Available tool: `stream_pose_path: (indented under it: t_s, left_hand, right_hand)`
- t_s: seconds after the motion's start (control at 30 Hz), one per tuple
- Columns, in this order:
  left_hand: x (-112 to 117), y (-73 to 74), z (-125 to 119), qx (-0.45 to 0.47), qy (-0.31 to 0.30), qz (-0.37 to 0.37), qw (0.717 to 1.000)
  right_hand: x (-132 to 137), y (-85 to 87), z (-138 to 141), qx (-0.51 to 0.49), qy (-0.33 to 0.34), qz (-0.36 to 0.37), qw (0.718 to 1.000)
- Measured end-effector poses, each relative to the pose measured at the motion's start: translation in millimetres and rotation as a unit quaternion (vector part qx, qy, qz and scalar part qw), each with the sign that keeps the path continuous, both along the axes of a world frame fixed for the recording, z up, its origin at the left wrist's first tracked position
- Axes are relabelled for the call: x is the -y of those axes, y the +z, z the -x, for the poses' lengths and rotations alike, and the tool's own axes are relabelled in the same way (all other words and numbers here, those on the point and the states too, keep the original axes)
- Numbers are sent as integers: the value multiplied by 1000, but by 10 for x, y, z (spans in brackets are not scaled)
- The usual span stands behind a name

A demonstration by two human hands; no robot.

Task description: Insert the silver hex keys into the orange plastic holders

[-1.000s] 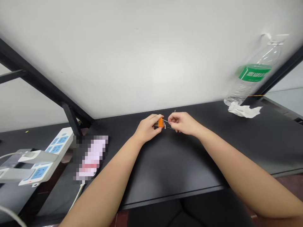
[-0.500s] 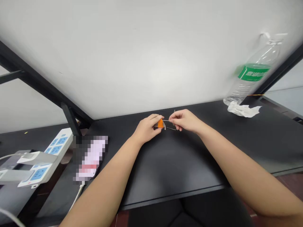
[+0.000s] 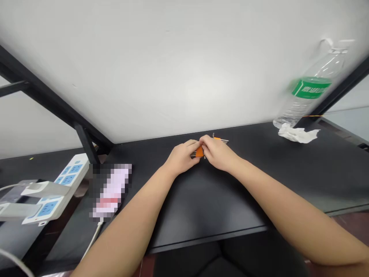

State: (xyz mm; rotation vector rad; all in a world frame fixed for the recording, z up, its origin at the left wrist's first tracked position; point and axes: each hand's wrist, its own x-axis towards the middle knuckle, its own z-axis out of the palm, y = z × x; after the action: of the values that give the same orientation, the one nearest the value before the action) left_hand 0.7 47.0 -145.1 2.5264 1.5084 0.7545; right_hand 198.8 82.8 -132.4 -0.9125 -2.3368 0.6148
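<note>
Head view, as I stand watching: at the centre of the frame, the left hand pinches an orange hex-key holder between thumb and fingers. Thin metal keys stand out from its left side, so I judge it at least partly filled. The right hand bends its fingers over the holder's right side; what they pinch, and which slots remain, I cannot tell. Just behind, a second orange holder with keys seems to lie on the black tabletop.
</note>
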Motion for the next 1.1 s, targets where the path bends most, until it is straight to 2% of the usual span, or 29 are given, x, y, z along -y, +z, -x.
stream_pose_path:
  t_s: [0.1, 0.23, 0.4, 0.57, 0.7, 0.9, 1.1]
  left_hand:
    - [-3, -7, 23, -1, 10, 3, 1000]
    - [-25, -49, 60, 12, 20, -3, 1000]
    - [-59, -118, 106, 52, 23, -3, 998]
    - [-83, -157, 135, 46, 34, 2, 998]
    - [-94, -157, 145, 28, 38, 14, 999]
    - [-78, -130, 108, 69, 53, 48, 995]
    - [-40, -90, 56, 72, 55, 69, 993]
  right_hand:
    - [22, 28, -28, 47, 24, -45, 998]
    - [-83, 25, -157, 112, -21, -46, 992]
    - [-203, -26, -223, 283, -2, 3, 959]
    - [-120, -4, -131, 352, -22, -12, 936]
    - [-87, 32, -136, 325, -29, -23, 945]
    - [-168, 56, -214, 132, -5, 0, 991]
    - [-206, 14, -220, 59, 21, -26, 998]
